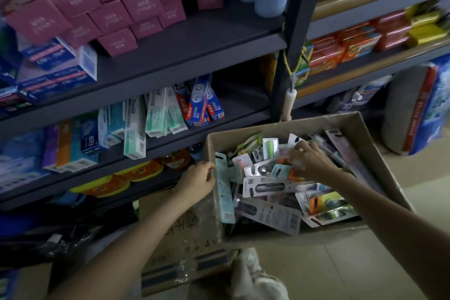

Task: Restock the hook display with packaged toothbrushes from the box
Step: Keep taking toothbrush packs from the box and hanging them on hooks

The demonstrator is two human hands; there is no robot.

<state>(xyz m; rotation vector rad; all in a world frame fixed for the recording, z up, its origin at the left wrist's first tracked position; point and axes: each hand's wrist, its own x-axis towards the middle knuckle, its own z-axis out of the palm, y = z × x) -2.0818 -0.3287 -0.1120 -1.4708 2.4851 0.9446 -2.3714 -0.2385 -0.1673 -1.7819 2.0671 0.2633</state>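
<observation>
On the shelf at centre frame, the white and green toothpaste boxes (135,126) read "Doctor"; the other print on the shelves is too blurred for me to read. My cardboard box (350,126) sits at lower right of centre, heaped with packaged toothbrushes (270,187) lying flat and criss-crossed, long axes pointing every way. One pale teal pack (224,187) stands nearly upright against the box's left wall, barcode end down. My left hand (198,179), at centre frame, curls its fingers around that wall's top edge, forearm running to lower left. My right hand (309,161) reaches in from lower right, palm down, fingers spread on the packs; whether it grips one I cannot tell.
</observation>
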